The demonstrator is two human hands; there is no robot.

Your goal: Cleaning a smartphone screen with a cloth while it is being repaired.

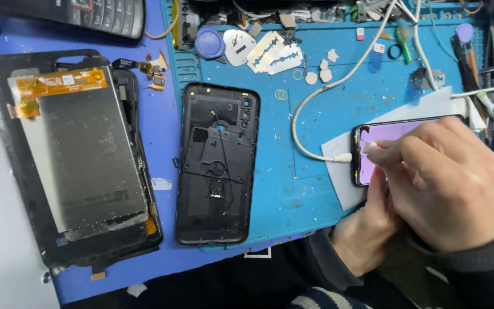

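Over on the right side of the counter [293,194], the right hand [450,183] is curled over a lit-up phone [373,154], pinching something small and white [370,147] between thumb and fingertips right on the screen, can't really tell what it is. Left hand [367,229] sits underneath, thumb up against the phone's lower edge, steadying it, though how its fingers are closed is hidden by the other hand. Phone is lying flat on a white sheet of paper [344,189] with a white cable [315,109] plugged into its left end, looping up toward the back of the counter. Everything rests on a blue work mat [315,57]. Just left of the cable there's a black phone back shell [218,163], inside facing up, camera holes near the top. Further left, well apart from the hands, is a bigger taken-apart tablet [81,154], its grey screen panel lifted off the black frame with an orange ribbon strip [61,84] along the top. Up at the back of the mat there's a blue round pick [210,43], a couple of razor blades [275,54], and some small white bits [324,71]. Top left corner shows the edge of a black keypad [98,14]. Right edge is a mess of tools [481,63] and wires.
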